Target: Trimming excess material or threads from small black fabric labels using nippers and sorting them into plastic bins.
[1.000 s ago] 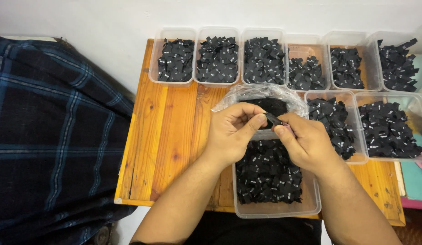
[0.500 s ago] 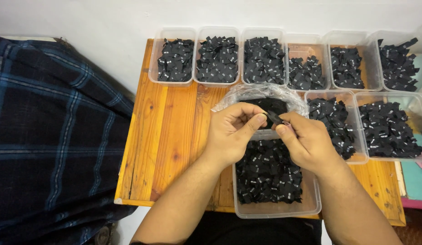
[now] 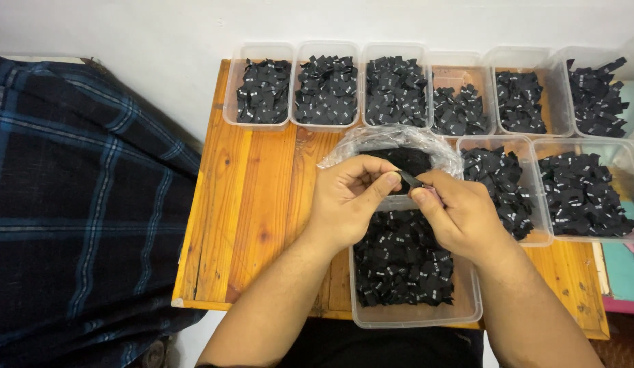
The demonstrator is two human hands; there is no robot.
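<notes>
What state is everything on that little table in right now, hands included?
Left hand: pinching a small black tag.
Right hand: pinching the same tag.
Near tub: open, part full of black tags.
Plastic bag: open, dark contents.
Back row tubs: open, holding black tags.
Wooden table: bare on the left.

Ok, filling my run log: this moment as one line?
left hand: pinching black tag | right hand: pinching same tag | above clear tub of tags

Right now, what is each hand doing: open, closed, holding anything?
Left hand: closed, fingertips pinching one end of a small black tag.
Right hand: closed, pinching the same tag's other end, above the clear tub.
</notes>
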